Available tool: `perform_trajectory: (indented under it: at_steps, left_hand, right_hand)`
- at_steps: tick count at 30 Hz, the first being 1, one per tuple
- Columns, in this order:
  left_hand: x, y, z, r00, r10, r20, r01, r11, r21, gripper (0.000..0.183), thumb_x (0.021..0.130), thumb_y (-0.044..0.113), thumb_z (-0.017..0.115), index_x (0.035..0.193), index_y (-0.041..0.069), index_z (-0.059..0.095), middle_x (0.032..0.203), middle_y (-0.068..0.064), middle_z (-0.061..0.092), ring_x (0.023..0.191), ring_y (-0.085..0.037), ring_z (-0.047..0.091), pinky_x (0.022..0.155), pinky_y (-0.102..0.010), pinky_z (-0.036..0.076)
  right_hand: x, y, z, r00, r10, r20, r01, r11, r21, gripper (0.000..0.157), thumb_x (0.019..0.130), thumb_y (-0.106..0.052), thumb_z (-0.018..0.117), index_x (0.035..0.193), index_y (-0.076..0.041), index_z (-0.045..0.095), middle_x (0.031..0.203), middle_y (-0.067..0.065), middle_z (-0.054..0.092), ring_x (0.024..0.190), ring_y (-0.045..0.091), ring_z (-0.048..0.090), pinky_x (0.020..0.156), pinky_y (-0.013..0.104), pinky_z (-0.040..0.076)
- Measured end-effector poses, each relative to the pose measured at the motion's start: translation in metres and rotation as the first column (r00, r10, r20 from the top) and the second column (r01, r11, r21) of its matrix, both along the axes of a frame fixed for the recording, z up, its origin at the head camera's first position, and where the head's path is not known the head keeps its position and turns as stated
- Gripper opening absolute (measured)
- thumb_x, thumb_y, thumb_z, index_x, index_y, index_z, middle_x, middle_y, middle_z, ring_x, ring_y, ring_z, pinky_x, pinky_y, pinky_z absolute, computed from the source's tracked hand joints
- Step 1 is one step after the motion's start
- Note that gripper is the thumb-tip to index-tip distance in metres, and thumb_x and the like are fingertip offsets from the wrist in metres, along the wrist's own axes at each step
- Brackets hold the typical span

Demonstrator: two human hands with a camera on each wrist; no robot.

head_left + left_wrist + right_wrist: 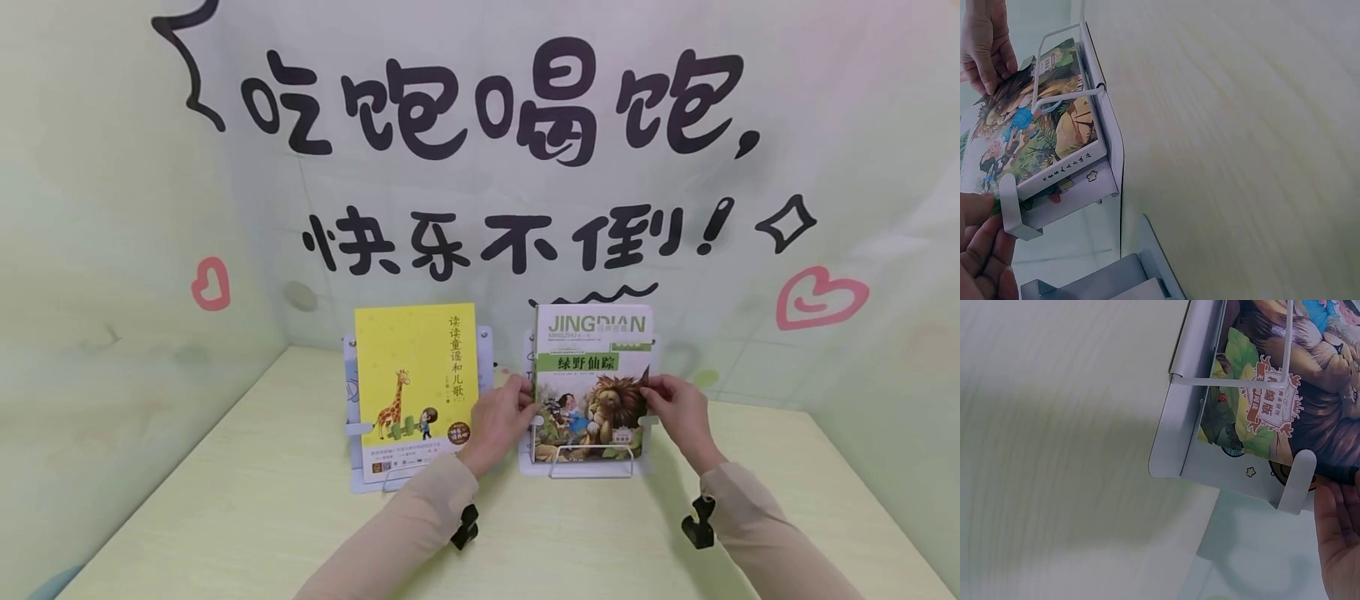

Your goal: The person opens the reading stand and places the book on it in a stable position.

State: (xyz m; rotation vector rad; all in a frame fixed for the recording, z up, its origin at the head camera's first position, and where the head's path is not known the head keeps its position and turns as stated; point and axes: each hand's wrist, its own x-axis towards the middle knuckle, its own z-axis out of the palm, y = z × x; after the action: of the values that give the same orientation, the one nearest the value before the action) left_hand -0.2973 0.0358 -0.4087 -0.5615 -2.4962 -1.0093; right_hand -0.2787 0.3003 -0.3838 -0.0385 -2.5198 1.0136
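A lion-covered picture book [592,362] stands nearly upright on a pale bookstand [528,468], behind its white wire rest [1038,81]. My left hand [501,421] grips the book's left edge beside a side clip [1013,209], thumb at the front. On the opposite edge, my right hand [684,412] pinches the cover near the lion's mane. From the right wrist view, the right fingers [1329,506] lie just past the other clip [1299,481]; part of that hand is cut off by the frame.
To the left, a yellow book [412,358] with a giraffe leans on a second bookstand [356,482], partly behind my left forearm. Both stands are on a light wooden table [247,508]. Behind them hangs a pale backdrop [420,183] with large black lettering.
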Motion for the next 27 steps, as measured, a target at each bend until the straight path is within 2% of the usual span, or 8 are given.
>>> perform_trajectory:
  at_steps: [6,13,18,23,27]
  left_hand:
    - [-0.003,0.0,0.0,1.0,0.002,-0.019,-0.002,1.0,-0.026,0.022,0.083,0.02,0.071,0.1,0.012,0.06,0.088,0.0,0.072,0.076,-0.011,0.067,0.066,-0.023,0.05]
    - [-0.004,0.0,0.0,0.997,0.02,-0.073,-0.027,0.995,-0.091,0.022,0.083,0.021,0.071,0.099,0.012,0.059,0.088,-0.001,0.072,0.075,-0.013,0.067,0.064,-0.023,0.049]
    - [-0.003,-0.002,0.0,0.998,-0.008,-0.065,0.001,0.994,-0.106,0.023,0.083,0.018,0.072,0.101,0.011,0.06,0.089,-0.002,0.072,0.076,-0.015,0.066,0.065,-0.023,0.049]
    - [-0.003,-0.013,0.013,0.998,-0.063,0.01,0.064,0.989,-0.137,0.028,0.085,0.016,0.069,0.11,0.008,0.06,0.098,-0.004,0.07,0.085,-0.019,0.065,0.07,-0.028,0.051]
    - [-0.004,-0.038,0.027,0.996,-0.083,0.031,0.087,0.982,-0.169,0.038,0.087,0.019,0.067,0.122,0.01,0.057,0.112,-0.004,0.066,0.098,-0.022,0.062,0.081,-0.035,0.051]
  right_hand:
    - [-0.001,0.0,0.001,0.999,-0.01,-0.031,0.012,0.997,0.077,0.014,0.088,-0.008,0.064,0.093,0.005,0.067,0.077,0.017,0.068,0.059,0.005,0.052,0.051,0.021,0.042]
    - [-0.003,-0.002,0.0,0.999,-0.04,-0.015,0.042,0.987,0.157,0.016,0.088,-0.011,0.065,0.094,0.003,0.067,0.083,0.018,0.069,0.068,0.023,0.063,0.056,0.03,0.046]
    - [0.001,-0.002,-0.002,0.999,-0.035,-0.005,0.035,0.984,0.175,0.018,0.087,-0.013,0.065,0.095,0.003,0.066,0.084,0.018,0.07,0.071,0.028,0.065,0.059,0.035,0.048]
    - [0.004,0.003,0.002,1.0,-0.012,-0.01,0.013,0.989,0.146,0.022,0.089,-0.013,0.063,0.102,0.005,0.065,0.087,0.02,0.069,0.075,0.03,0.065,0.062,0.033,0.048]
    - [0.009,0.012,0.006,1.0,-0.023,-0.021,0.026,0.99,0.139,0.024,0.092,-0.013,0.059,0.104,0.006,0.064,0.09,0.022,0.068,0.079,0.032,0.065,0.065,0.036,0.05]
